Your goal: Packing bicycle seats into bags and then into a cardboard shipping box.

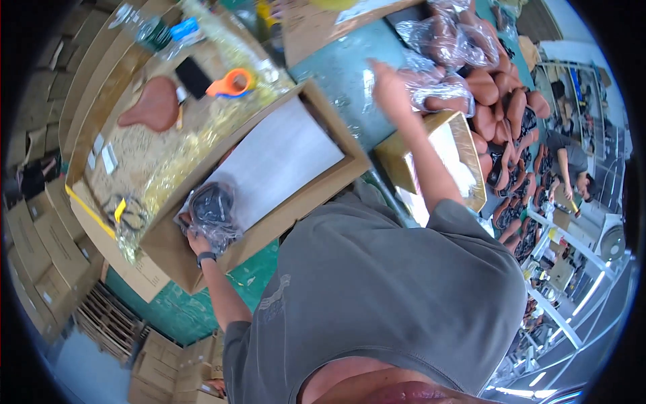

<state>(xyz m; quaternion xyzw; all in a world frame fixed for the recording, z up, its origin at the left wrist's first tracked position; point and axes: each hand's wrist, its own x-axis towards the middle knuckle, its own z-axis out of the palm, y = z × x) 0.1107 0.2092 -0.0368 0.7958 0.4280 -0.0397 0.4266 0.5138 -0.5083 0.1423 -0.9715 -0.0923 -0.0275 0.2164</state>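
Note:
My left hand, with a dark band at its wrist, is closed on a bicycle saddle wrapped in clear plastic, its dark underside showing. That saddle sits at the near-left end of a long open cardboard box. A white sheet covers much of the box's inside. My right hand is stretched over the green table, beside several plastic-bagged brown saddles. Motion smears its fingers, and I make out nothing in them.
An open smaller box with white lining stands under my right forearm. Unwrapped brown saddles pile up at right. On cardboard at left lie a brown saddle, an orange tape dispenser, a black phone-like slab and a bottle. Another person is far right.

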